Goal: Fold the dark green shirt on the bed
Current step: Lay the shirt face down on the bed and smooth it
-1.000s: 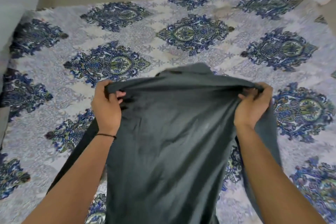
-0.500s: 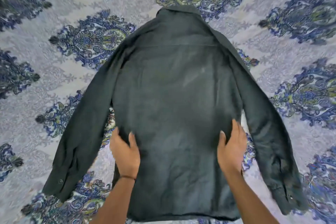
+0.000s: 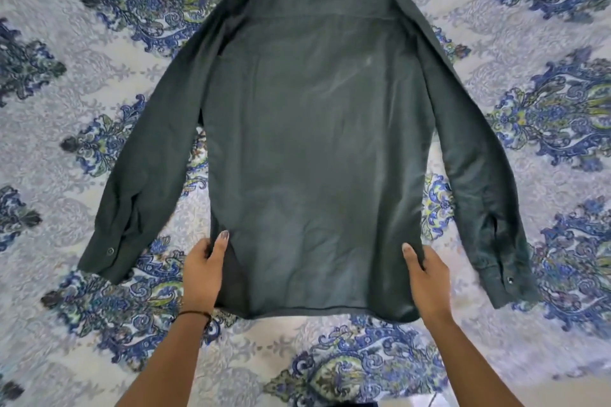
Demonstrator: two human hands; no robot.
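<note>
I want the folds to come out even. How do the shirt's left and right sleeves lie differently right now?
The left sleeve splays wider from the body of the shirt than the right sleeve does. The right sleeve's cuff reaches nearer the person than the left sleeve's cuff. Both sleeves lie flat and unfolded on the bed sheet, each with a cuff button showing.

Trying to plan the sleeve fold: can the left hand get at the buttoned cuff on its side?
Probably yes. The left hand pinches the dark green long-sleeved shirt at its lower side edge; the buttoned cuff lies flat beside it, with only patterned bedsheet between.
</note>
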